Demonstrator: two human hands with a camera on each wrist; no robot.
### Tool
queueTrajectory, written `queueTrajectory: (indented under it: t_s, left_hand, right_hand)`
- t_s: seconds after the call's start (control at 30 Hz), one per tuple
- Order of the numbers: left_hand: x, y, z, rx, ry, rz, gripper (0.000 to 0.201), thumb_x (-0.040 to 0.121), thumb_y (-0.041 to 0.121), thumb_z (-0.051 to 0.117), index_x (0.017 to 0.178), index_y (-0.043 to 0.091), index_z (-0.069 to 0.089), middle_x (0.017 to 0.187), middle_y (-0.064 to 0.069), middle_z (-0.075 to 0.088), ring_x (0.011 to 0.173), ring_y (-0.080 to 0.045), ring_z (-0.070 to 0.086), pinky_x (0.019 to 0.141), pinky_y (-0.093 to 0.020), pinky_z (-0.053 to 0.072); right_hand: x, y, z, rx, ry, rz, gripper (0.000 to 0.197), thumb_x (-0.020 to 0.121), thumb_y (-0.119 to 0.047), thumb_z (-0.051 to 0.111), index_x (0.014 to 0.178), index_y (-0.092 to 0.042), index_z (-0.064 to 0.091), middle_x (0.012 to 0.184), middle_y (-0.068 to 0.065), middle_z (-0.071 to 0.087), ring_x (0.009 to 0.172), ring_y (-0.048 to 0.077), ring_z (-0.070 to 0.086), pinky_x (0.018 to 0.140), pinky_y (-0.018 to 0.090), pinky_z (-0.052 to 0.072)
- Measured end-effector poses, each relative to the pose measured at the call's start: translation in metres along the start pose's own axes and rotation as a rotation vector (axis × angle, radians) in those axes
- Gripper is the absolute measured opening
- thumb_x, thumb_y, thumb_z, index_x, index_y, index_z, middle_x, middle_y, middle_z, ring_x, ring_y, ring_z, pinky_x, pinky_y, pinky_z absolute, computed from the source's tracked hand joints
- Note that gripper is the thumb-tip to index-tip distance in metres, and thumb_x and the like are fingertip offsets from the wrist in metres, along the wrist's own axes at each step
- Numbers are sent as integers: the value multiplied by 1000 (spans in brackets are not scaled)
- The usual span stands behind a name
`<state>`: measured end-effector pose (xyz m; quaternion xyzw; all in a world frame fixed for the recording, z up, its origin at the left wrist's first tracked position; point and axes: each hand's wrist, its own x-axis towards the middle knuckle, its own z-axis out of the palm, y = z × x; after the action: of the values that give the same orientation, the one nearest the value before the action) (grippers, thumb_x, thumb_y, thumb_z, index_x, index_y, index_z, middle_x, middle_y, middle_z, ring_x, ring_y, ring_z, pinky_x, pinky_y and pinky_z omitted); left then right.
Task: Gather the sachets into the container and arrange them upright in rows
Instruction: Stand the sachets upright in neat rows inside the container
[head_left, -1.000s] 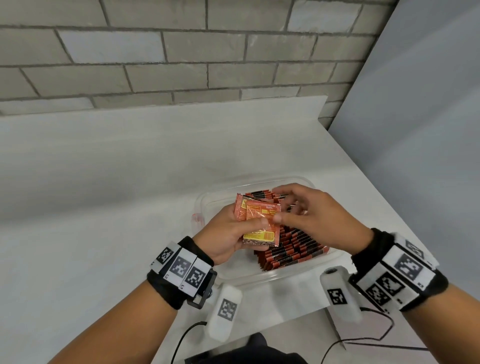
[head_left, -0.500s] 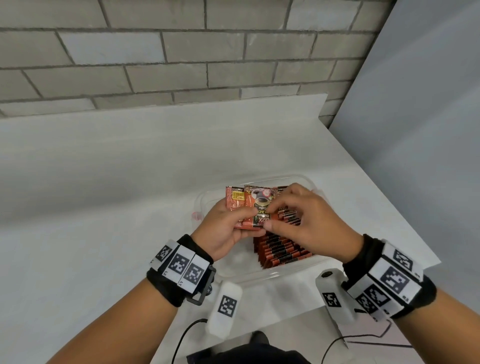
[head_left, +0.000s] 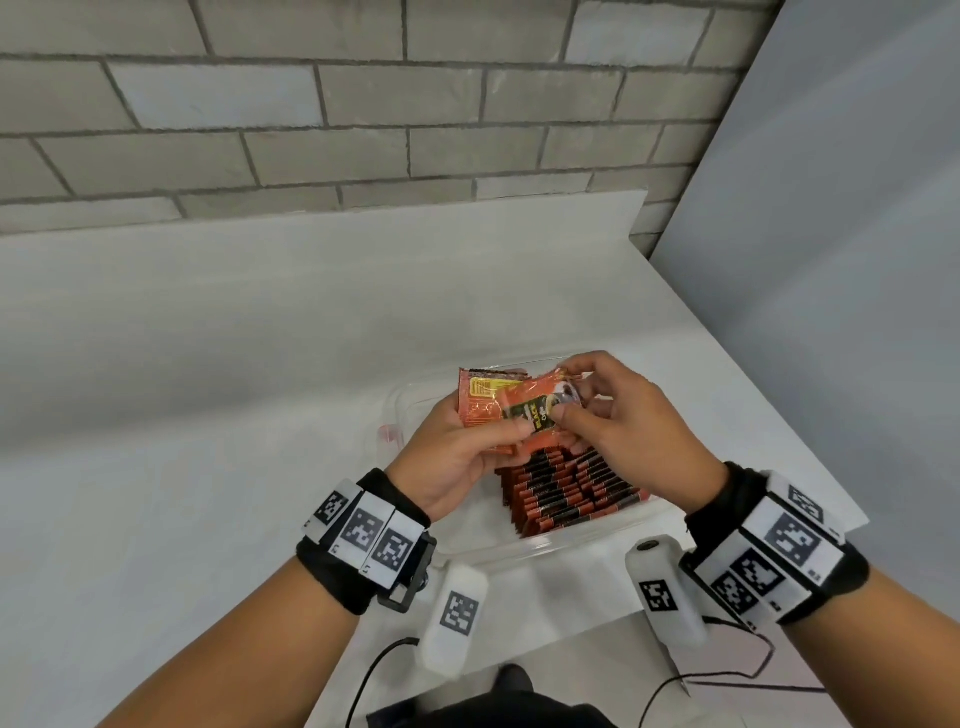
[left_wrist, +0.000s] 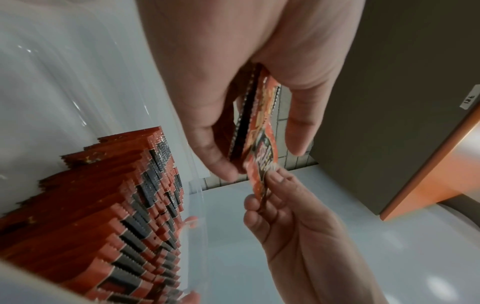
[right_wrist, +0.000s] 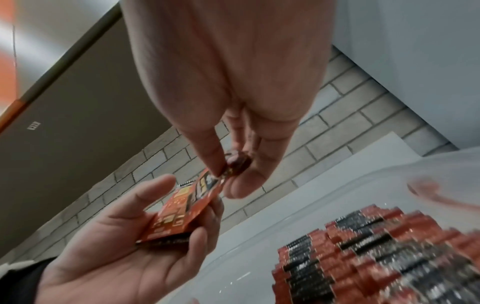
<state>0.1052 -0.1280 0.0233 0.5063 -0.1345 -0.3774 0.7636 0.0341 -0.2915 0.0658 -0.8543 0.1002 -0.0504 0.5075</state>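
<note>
- The right hand (head_left: 631, 426) pinches one sachet (head_left: 540, 410) between thumb and forefinger, near the sachet's end at about 3 o'clock; its other fingers curl loosely behind.
- The left hand (head_left: 457, 452) grips a small stack of sachets (head_left: 480, 402) by their lower edges, thumb on the front and fingers curled behind. The stack stands nearly upright, printed faces toward the person.
- The pinched sachet lies tilted across the front of the stack, touching it. From the left wrist view, its lower corner sits between the right thumb and forefinger, just below the left fingertips (left_wrist: 223, 166).
- Both hands hover above the container (head_left: 410, 410), a clear plastic tub on the white table (head_left: 208, 415), over its far half at about 12 o'clock.
- Inside the tub, rows of packed sachets (head_left: 566, 488) stand on edge, red and black tops showing, filling the side at about 4 o'clock. The tub's floor at about 9 o'clock shows bare.
- Likely step: peeling one sachet off the hand-held stack, or squaring it with the rest, before setting it down.
- The next move probably calls for turning the sachet upright and sliding it against the end of a row without toppling its neighbours.
- No loose sachets are visible on the table around the tub.
</note>
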Motion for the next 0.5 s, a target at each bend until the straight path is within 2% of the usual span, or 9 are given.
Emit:
queueTrajectory:
  t_s: [0.07, 0.13, 0.2, 0.23, 0.27, 0.33, 0.4, 0.43, 0.5]
  left_hand:
    - [0, -1, -1, 0, -1, -3, 46, 76, 6, 71, 120, 6, 57, 110, -15, 68, 95, -24, 68, 79, -32, 56]
    - [1, -2, 0, 28, 23, 1, 34, 82, -2, 63, 115, 7, 60, 103, -13, 71, 90, -23, 69, 79, -32, 56]
    - [2, -2, 0, 91, 44, 9, 26, 86, -6, 58, 107, 10, 63, 96, -11, 72, 85, -24, 70, 76, -33, 56]
    - [2, -2, -1, 127, 47, 6, 24, 86, -7, 58, 103, 9, 64, 93, -11, 72, 83, -25, 70, 73, -32, 56]
    - [2, -2, -1, 158, 51, 1, 22, 85, -8, 59, 100, 8, 65, 90, -12, 72, 81, -26, 69, 71, -32, 56]
    - [3, -3, -1, 197, 72, -9, 21, 83, -8, 62, 98, 6, 65, 89, -13, 72, 78, -26, 68, 66, -33, 55]
    - [3, -2, 1, 209, 91, -6, 22, 81, -5, 65, 101, 5, 65, 90, -13, 72, 78, -26, 68, 66, -34, 55]
    - [3, -2, 2, 201, 99, -3, 23, 81, -3, 66, 104, 4, 65, 93, -14, 72, 80, -27, 68, 69, -37, 55]
    - [3, -2, 2, 176, 109, 2, 28, 81, -2, 67, 109, 1, 65, 100, -17, 71, 86, -30, 68, 75, -43, 55]
  right_hand:
    - [-2, 0, 5, 71, 42, 109, 24, 88, -17, 66, 105, -18, 48, 84, 13, 66, 63, 21, 70, 62, 35, 60]
    - [-4, 3, 8, -35, 19, 144, 24, 87, -27, 66, 100, -16, 49, 79, 11, 68, 62, 22, 70, 65, 40, 59]
    - [-4, 8, 7, -251, -19, 113, 29, 86, -39, 64, 102, -17, 53, 86, 2, 68, 74, 18, 68, 71, 34, 57]
    - [-3, 10, 5, -314, -3, 85, 33, 86, -41, 64, 108, -20, 54, 96, -3, 66, 83, 14, 66, 72, 27, 54]
    - [-2, 10, 3, -328, 28, 42, 39, 85, -40, 65, 118, -22, 53, 104, -8, 61, 88, 10, 62, 72, 19, 49]
    - [-1, 9, -1, -284, 44, -55, 45, 85, -29, 68, 127, -25, 52, 105, -10, 58, 80, 5, 59, 67, 13, 43]
    - [-2, 8, 0, -201, 7, -87, 42, 84, -17, 70, 123, -27, 57, 88, -8, 63, 62, 5, 56, 60, 13, 43]
    - [-2, 8, 0, -163, -1, -78, 41, 83, -14, 71, 121, -26, 59, 80, -6, 64, 58, 7, 56, 59, 15, 45]
    - [-3, 10, -1, -156, -32, -54, 46, 83, -14, 71, 124, -28, 57, 77, -6, 65, 62, 13, 62, 62, 21, 50]
